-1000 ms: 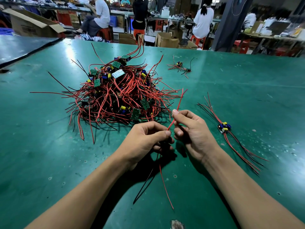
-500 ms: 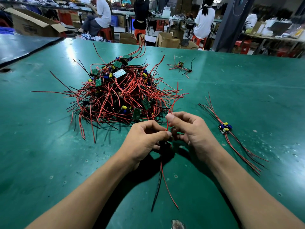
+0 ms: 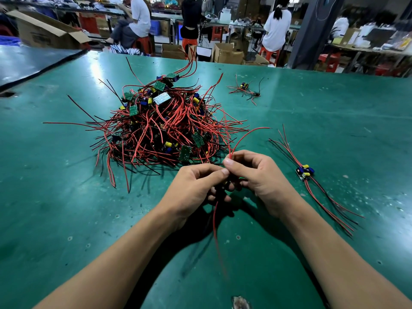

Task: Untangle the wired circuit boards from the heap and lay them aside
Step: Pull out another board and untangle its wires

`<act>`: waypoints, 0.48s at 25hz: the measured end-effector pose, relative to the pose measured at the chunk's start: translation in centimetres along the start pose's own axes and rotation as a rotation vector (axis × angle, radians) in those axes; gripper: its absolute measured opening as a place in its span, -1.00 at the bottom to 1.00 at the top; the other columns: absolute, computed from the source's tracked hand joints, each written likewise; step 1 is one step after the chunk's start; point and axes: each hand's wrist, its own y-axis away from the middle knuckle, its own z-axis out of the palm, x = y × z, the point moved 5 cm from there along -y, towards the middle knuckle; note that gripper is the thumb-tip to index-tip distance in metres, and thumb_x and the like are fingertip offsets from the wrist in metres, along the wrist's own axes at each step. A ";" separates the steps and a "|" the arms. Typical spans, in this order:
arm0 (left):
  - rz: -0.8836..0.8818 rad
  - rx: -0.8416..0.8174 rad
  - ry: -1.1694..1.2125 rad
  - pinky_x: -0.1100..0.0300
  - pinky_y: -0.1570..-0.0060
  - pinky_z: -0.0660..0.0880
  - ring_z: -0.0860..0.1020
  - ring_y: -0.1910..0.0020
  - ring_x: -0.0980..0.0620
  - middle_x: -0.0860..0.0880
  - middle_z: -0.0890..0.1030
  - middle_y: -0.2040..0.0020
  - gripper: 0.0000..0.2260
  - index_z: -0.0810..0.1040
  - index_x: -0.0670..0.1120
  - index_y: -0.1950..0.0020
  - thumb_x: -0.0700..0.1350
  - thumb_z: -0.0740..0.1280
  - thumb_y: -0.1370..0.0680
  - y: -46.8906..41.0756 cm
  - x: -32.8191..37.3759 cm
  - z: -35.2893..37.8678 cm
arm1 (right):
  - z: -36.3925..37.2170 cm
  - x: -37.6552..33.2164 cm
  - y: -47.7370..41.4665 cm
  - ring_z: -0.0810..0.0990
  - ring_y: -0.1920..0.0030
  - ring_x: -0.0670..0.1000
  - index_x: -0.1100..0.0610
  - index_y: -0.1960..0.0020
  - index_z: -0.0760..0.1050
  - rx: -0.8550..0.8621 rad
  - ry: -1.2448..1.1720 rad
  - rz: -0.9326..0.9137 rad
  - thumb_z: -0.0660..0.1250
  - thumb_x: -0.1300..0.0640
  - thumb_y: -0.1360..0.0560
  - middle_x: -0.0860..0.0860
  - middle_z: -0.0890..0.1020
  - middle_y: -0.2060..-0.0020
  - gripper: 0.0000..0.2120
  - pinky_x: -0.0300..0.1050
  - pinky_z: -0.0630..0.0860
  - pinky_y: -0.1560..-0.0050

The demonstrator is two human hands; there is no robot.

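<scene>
The table (image 3: 66,208) is covered in a smooth, faintly glossy green mat, scuffed with pale flecks and small pits. On it sits the heap (image 3: 160,128), a rounded mound of thin red and black insulated leads. Among them lie small green rectangular boards carrying yellow and blue cylindrical parts. Loose lead ends spray outward from the mound on all sides.

To your right lies a laid-aside board (image 3: 305,171), flat on the mat, its red and black leads fanned out straight toward and away from you. A small tangle (image 3: 245,89) of boards and leads rests well beyond the heap, apart from it. Past the far table edge are an open cardboard box (image 3: 44,32) and seated people (image 3: 276,23) with their backs turned. The heap's nearest leads reach almost to your knuckles.

Your left hand (image 3: 196,186) and right hand (image 3: 260,175) meet just in front of the heap's near edge, thumbs almost touching. Both have their fingers curled, thumb and forefinger pinching the held wire set (image 3: 249,131). Its red leads rise from the right-hand pinch and arc away to the right above the mat. One red lead hangs below the left hand, its lower end blurred. The board of this set is hidden behind your fingers.
</scene>
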 end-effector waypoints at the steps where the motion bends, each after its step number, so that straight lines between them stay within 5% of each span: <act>1: -0.009 -0.005 0.023 0.17 0.34 0.56 0.61 0.41 -0.02 -0.14 0.68 0.27 -0.84 0.69 -0.14 0.18 -0.20 0.35 -0.56 0.0 -0.1 0.0 | -0.1 0.1 -0.1 0.53 0.40 -0.12 0.09 0.13 0.62 0.007 -0.009 0.005 0.45 0.06 -0.46 -0.04 0.63 0.34 -0.90 -0.33 0.45 0.35; 7: 0.058 0.074 -0.072 0.14 0.23 0.55 0.61 0.29 -0.02 -0.15 0.68 0.23 -0.91 0.68 -0.17 0.14 -0.23 0.40 -0.54 0.0 -0.2 -0.2 | 0.3 0.3 -0.1 0.55 0.34 -0.10 0.13 0.14 0.62 0.031 -0.025 0.024 0.40 0.13 -0.56 -0.01 0.63 0.33 -0.88 -0.27 0.51 0.34; 12: 0.137 0.160 -0.251 0.12 0.17 0.49 0.55 0.30 0.05 0.01 0.66 0.30 -0.88 0.60 -0.11 0.17 -0.22 0.37 -0.57 -0.1 0.0 -0.3 | 1.1 1.2 -0.1 0.36 0.51 -0.10 0.05 0.28 0.61 0.077 -0.163 0.094 0.35 0.09 -0.60 -0.04 0.45 0.49 -0.72 -0.27 0.32 0.53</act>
